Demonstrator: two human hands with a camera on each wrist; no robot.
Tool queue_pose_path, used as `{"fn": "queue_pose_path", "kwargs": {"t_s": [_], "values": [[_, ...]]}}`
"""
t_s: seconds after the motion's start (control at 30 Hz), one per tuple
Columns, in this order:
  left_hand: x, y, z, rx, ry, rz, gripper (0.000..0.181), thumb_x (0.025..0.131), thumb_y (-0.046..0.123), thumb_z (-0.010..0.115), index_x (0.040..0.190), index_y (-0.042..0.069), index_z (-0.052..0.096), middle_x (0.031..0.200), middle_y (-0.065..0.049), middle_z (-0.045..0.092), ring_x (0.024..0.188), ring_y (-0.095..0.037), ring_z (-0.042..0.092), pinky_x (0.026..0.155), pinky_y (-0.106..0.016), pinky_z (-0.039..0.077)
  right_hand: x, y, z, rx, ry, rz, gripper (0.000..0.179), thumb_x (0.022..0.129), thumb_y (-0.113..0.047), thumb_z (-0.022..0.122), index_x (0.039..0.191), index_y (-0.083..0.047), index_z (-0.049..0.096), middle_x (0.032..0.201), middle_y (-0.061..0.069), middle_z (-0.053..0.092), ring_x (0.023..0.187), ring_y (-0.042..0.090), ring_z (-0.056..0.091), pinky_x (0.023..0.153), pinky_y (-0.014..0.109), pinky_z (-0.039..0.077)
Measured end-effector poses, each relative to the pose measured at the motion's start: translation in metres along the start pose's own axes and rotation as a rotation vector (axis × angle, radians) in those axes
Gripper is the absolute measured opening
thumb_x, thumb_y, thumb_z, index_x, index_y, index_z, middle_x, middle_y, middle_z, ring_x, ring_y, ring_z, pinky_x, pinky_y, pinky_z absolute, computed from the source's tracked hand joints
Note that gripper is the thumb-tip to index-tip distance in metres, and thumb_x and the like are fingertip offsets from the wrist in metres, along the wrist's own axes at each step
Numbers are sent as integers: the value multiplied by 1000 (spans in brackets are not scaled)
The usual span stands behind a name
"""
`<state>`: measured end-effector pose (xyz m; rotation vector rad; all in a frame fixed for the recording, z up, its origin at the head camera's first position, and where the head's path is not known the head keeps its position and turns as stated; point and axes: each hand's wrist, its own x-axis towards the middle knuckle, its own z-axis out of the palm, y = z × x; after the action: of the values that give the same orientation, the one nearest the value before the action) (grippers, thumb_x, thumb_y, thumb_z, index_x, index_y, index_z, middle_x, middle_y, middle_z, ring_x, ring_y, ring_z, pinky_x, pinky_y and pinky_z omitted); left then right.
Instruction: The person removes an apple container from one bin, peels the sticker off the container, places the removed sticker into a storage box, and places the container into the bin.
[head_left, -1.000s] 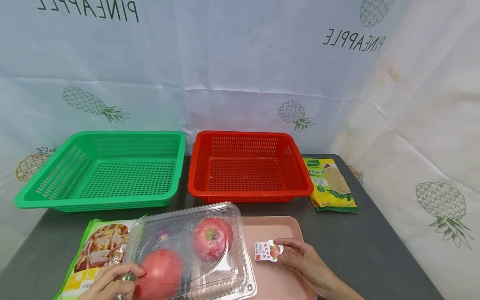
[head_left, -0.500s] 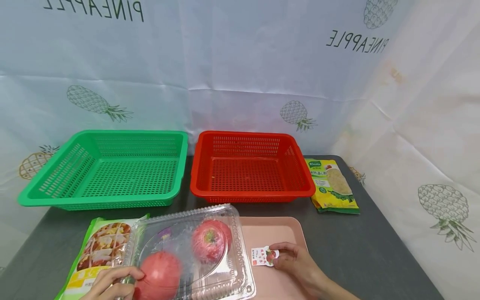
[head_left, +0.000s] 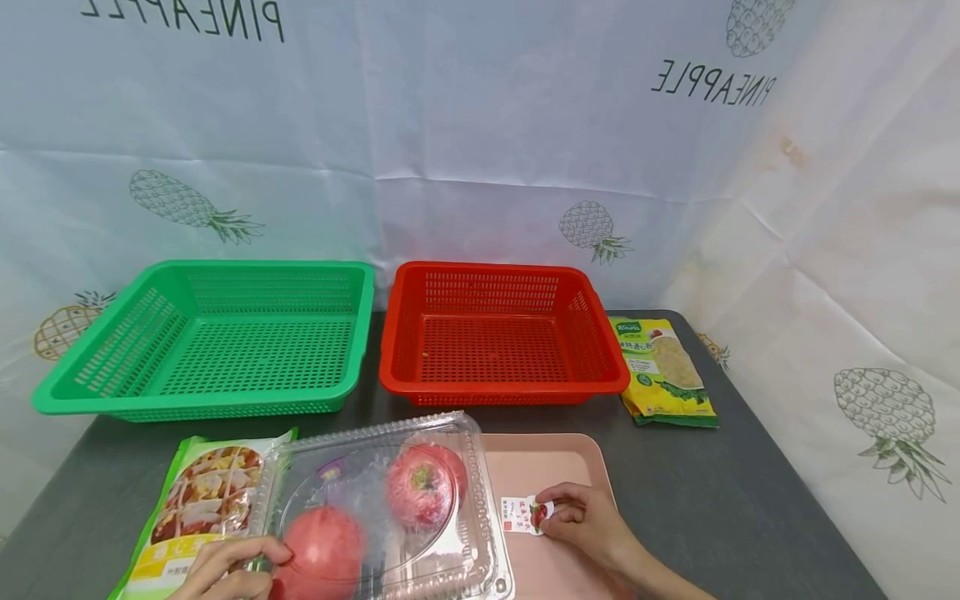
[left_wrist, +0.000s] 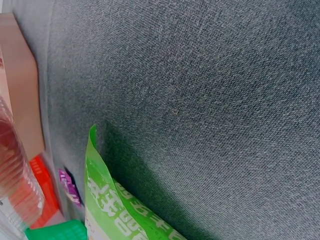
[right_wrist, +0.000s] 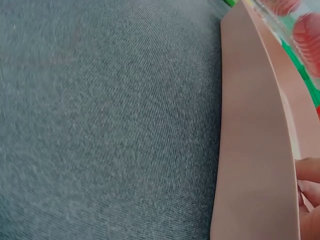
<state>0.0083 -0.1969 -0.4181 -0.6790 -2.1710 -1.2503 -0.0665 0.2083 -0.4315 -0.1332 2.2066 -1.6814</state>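
Observation:
In the head view my left hand (head_left: 228, 569) grips the left edge of a clear plastic lidded container (head_left: 390, 454). Two round red fruits, apparently apples, show through it: one (head_left: 322, 542) at the lower left, the other (head_left: 423, 485) at the upper right. The container covers the left part of a pink tray (head_left: 555, 450). Over the tray, my right hand (head_left: 592, 529) pinches a small white card (head_left: 516, 515) printed with a red fruit between thumb and fingers. The right wrist view shows only fingertips (right_wrist: 310, 172) behind the tray wall (right_wrist: 255, 125).
Behind stand a green basket (head_left: 262, 358) and a red basket (head_left: 487, 354). A yellow Knorr packet (head_left: 663, 367) lies at right. Under my left hand is a green-edged food bag (head_left: 206, 500). A small purple packet (left_wrist: 69, 187) lies on the dark table.
My right hand has moved the card slightly left and down, closer to the container, then stayed almost still. The left hand and container have barely shifted.

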Motion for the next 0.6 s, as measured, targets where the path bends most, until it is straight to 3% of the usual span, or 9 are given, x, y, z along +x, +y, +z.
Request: {"fn": "queue_pose_path", "kwargs": {"t_s": [0.17,0.4,0.6], "values": [[0,0,2,-16,7,-3,60,41,-11,87,87,21,66,97,2,62,93,-5,49,83,-14,34,2,0,1,-101,2,-78,23,81,5,70,101,10,62,84,15,68,66,8,63,63,19,51],[-2,-6,4,-75,21,62,47,53,0,89,91,17,67,98,-1,62,93,-9,48,83,-17,33,5,-1,2,-152,-10,-206,19,76,9,71,93,9,62,81,13,67,64,7,64,58,20,50],[-3,-6,6,-81,23,61,47,53,0,89,91,17,67,99,-1,62,93,-9,46,82,-17,32,6,0,6,-278,54,-303,19,70,13,69,85,2,63,76,7,63,58,4,60,53,22,50]]}}
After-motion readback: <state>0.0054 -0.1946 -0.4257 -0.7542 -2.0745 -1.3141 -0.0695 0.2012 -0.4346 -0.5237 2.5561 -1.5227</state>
